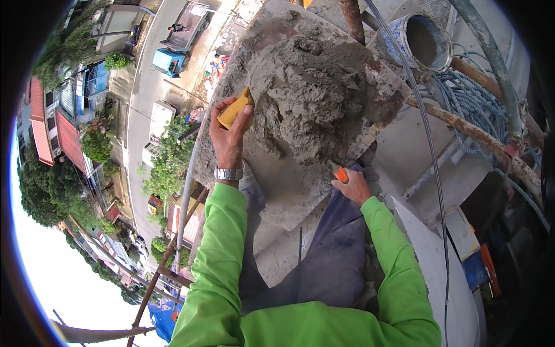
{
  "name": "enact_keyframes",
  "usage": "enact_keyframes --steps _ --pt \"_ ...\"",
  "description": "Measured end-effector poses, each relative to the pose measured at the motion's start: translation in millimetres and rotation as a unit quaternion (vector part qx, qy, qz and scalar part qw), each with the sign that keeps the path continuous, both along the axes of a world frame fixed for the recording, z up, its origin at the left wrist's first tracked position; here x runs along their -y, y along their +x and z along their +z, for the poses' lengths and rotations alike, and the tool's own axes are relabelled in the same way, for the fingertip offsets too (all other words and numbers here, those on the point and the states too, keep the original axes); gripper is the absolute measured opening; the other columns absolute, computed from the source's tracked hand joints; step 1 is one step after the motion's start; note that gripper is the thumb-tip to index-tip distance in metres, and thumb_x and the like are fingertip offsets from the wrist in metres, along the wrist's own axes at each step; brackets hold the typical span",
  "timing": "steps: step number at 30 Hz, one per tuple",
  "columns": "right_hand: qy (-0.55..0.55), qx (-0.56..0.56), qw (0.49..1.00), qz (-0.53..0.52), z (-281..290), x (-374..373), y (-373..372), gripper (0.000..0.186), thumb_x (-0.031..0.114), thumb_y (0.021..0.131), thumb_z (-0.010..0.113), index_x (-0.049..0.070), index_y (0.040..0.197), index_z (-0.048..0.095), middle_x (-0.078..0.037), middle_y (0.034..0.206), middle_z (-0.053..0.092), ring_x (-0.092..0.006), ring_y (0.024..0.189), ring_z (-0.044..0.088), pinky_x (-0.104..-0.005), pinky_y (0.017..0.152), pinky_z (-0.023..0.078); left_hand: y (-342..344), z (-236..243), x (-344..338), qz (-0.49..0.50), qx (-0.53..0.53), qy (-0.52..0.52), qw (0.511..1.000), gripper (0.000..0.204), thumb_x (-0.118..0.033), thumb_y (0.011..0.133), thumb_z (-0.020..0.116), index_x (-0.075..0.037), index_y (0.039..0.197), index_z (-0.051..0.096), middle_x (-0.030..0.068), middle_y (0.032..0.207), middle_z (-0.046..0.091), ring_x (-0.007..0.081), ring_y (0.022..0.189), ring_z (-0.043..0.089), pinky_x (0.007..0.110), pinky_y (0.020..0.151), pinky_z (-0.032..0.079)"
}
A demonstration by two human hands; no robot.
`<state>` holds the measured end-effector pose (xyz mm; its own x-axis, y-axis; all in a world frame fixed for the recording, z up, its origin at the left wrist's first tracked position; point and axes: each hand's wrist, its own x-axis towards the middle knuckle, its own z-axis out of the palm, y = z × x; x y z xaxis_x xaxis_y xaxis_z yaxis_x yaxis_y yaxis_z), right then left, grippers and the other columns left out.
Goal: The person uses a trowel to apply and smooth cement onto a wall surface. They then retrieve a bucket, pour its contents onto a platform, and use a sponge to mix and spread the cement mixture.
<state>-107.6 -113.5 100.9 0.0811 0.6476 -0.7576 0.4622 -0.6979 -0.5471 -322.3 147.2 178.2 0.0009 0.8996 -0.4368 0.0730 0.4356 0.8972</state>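
Observation:
A heap of wet grey mortar [312, 87] lies on a mortar-smeared board [289, 211] in front of me. My left hand [230, 130], with a metal watch [228, 174] at the wrist, is closed around a yellow sponge [234, 110] beside the heap's left edge. At the heap's near edge, my right hand [354, 188] is closed on the orange handle [341, 174] of a trowel. Its blade is mostly out of sight, at or in the mortar. Both forearms are in bright green sleeves, and my legs in dark trousers show below the board.
A mortar-stained bucket [419, 43] holding grey contents stands at the upper right, beside coiled blue rope [471, 104]. Rusty scaffold pipes [480, 136] cross there. A black cable [430, 147] runs down the right side. Far below on the left lies a street [139, 115] with vehicles.

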Motion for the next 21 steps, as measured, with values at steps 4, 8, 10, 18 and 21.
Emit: enact_keyframes --steps 4,8,10,18,21 --pt "0.063 0.035 0.997 -0.016 49.0 -20.1 -3.6 0.033 0.028 0.076 0.064 0.001 0.092 0.054 -0.019 0.080 0.064 -0.0378 0.077 0.061 -0.0468 0.067 0.046 -11.0 -1.0 -0.8 0.020 0.001 -0.005 1.000 0.040 -0.018 0.077 0.075 -0.004 0.106 0.052 0.0071 0.100 0.060 0.0128 0.087 0.060 0.025 0.074 0.050" --pt "0.204 0.207 0.956 0.024 36.8 -41.9 -9.1 0.030 0.018 0.079 0.062 0.004 0.100 0.046 -0.019 0.076 0.062 -0.0385 0.073 0.061 -0.0476 0.063 0.047 -13.2 -4.2 1.9 0.013 0.000 -0.015 1.000 0.038 -0.016 0.077 0.075 -0.004 0.105 0.052 0.0073 0.100 0.060 0.0129 0.087 0.060 0.025 0.074 0.050" --pt "0.123 0.263 0.952 0.093 12.7 -60.2 1.4 0.033 0.015 0.079 0.062 0.005 0.103 0.042 -0.019 0.073 0.061 -0.0390 0.073 0.062 -0.0478 0.062 0.048 -6.2 -2.4 -0.8 0.002 0.014 -0.015 1.000 0.038 -0.014 0.077 0.075 -0.005 0.105 0.052 0.0072 0.100 0.060 0.0127 0.086 0.060 0.024 0.074 0.050" --pt "0.067 0.175 0.982 -0.033 19.6 -78.0 -51.3 0.030 0.014 0.079 0.060 0.005 0.101 0.041 -0.024 0.079 0.062 -0.0419 0.076 0.062 -0.0509 0.067 0.048 -3.2 3.6 4.3 -0.013 -0.003 0.002 1.000 0.035 -0.009 0.075 0.076 -0.006 0.097 0.049 0.0038 0.094 0.058 0.0096 0.081 0.057 0.021 0.070 0.050" --pt "-0.046 0.152 0.987 0.031 -17.8 -53.4 -76.5 0.031 0.013 0.079 0.059 0.004 0.102 0.041 -0.025 0.082 0.062 -0.0430 0.080 0.062 -0.0515 0.071 0.048 8.1 -3.2 12.1 -0.032 0.031 -0.011 0.999 0.034 -0.005 0.074 0.075 -0.006 0.093 0.046 0.0023 0.091 0.056 0.0091 0.081 0.057 0.021 0.069 0.050"
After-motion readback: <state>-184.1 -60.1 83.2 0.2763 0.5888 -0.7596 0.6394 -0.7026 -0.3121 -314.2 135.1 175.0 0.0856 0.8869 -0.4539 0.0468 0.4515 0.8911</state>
